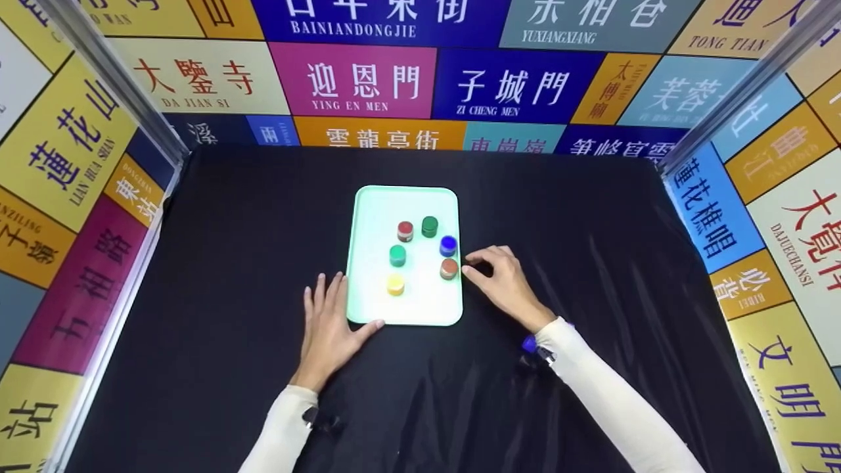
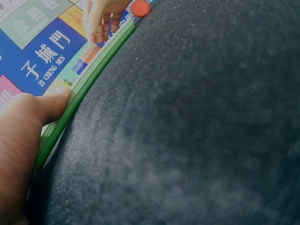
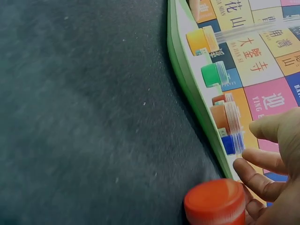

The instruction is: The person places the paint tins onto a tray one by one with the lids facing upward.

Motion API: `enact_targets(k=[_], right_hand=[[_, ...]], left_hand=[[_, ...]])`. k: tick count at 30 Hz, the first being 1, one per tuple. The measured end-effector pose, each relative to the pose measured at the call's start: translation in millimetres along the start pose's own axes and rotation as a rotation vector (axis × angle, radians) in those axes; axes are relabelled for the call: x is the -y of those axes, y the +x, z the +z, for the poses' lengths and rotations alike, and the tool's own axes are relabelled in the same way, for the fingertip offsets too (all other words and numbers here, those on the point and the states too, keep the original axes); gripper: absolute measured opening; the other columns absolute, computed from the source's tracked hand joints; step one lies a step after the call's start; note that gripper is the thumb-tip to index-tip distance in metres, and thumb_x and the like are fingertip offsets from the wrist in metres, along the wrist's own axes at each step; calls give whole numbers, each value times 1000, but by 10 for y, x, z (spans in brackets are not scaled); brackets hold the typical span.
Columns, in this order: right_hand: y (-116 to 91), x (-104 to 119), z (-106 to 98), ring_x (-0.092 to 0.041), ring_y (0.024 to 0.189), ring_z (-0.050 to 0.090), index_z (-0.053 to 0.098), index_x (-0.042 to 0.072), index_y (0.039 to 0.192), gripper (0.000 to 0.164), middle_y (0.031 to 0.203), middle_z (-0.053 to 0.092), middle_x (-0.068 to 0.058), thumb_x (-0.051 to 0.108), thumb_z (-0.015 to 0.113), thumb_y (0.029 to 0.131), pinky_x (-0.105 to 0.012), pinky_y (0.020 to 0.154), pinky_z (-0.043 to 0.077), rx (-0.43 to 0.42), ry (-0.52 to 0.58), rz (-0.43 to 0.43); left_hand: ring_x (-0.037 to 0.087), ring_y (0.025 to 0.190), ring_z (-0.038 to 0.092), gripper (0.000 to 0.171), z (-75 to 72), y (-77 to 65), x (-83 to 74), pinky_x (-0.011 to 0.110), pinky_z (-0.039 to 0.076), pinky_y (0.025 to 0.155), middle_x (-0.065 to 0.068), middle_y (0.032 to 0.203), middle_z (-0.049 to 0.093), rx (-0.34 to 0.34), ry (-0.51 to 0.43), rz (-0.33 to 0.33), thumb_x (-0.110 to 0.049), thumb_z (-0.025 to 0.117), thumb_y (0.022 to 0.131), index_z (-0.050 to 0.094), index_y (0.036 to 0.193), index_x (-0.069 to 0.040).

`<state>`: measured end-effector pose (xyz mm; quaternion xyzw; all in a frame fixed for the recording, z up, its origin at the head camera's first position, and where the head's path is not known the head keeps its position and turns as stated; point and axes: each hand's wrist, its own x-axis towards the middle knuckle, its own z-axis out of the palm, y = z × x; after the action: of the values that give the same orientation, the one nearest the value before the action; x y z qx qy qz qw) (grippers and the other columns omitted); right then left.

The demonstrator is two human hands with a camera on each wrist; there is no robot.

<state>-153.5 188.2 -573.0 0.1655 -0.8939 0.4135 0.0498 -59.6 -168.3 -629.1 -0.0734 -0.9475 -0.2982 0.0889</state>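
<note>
On the pale green tray (image 1: 420,309) stand several small paint jars: a yellow jar (image 1: 395,284), a green jar (image 1: 397,255), a red jar (image 1: 405,230), a dark green jar (image 1: 430,226), a blue jar (image 1: 448,246) and a brown jar (image 1: 449,269). My left hand (image 1: 330,334) lies spread at the tray's near left corner, thumb along its front edge. Just outside the right edge, my right hand (image 1: 504,282) has thumb and fingers parted, fingertips close to the brown jar. A red-lidded jar (image 3: 214,202) shows by its lower fingers, hidden in the head view.
A black cloth (image 1: 263,217) covers the table around the tray. Panels with printed characters (image 1: 355,79) wall it in at the back and both sides. Folds run through the cloth at the right.
</note>
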Motion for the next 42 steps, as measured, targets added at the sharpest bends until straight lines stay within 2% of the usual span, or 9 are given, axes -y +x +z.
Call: enact_targets(k=[14, 19, 29, 32, 38, 42], right_hand=[[-217, -104, -180, -31, 115, 61, 82, 3, 118, 25, 113, 77, -10, 19, 84, 100, -45, 103, 49, 12, -24, 33], [-321, -135, -213, -32, 114, 61, 81, 2, 119, 26, 113, 77, -10, 19, 85, 99, -45, 100, 50, 8, -45, 18], [-468, -170, -296, -31, 117, 61, 81, 3, 121, 30, 116, 77, -8, 18, 87, 96, -46, 104, 48, 10, -69, 20], [-526, -190, -316, -30, 117, 61, 81, 3, 121, 31, 117, 77, -7, 17, 88, 95, -44, 103, 49, 4, -68, -1], [-606, -241, -352, -30, 118, 61, 81, 3, 124, 35, 121, 76, -7, 15, 91, 92, -36, 103, 48, -2, -66, -98], [-619, -270, -387, -29, 120, 60, 80, 3, 125, 37, 123, 74, -7, 14, 92, 91, -32, 103, 47, 26, -69, -112]], left_hand=[[48, 167, 18, 115, 5, -24, 18, 65, 2, 135, 25, 173, 38, -10, 20, 5, -68, 81, 90, 37, 169, 3], [48, 167, 17, 114, 14, -34, 25, 65, 2, 135, 25, 173, 39, -13, 20, 8, -67, 81, 90, 37, 168, 4], [49, 167, 19, 114, 5, -31, 13, 66, 2, 135, 25, 173, 39, -15, 20, 14, -67, 81, 90, 37, 169, 3], [49, 166, 19, 114, 0, -30, 4, 66, 3, 135, 25, 173, 39, -17, 21, 19, -67, 82, 90, 37, 169, 3], [48, 167, 17, 114, -13, -24, -8, 66, 2, 134, 25, 174, 38, -5, 26, 14, -66, 81, 90, 36, 169, 3], [48, 167, 16, 114, -7, -3, -7, 65, 1, 135, 24, 174, 37, 6, 34, 6, -68, 79, 92, 35, 170, 3]])
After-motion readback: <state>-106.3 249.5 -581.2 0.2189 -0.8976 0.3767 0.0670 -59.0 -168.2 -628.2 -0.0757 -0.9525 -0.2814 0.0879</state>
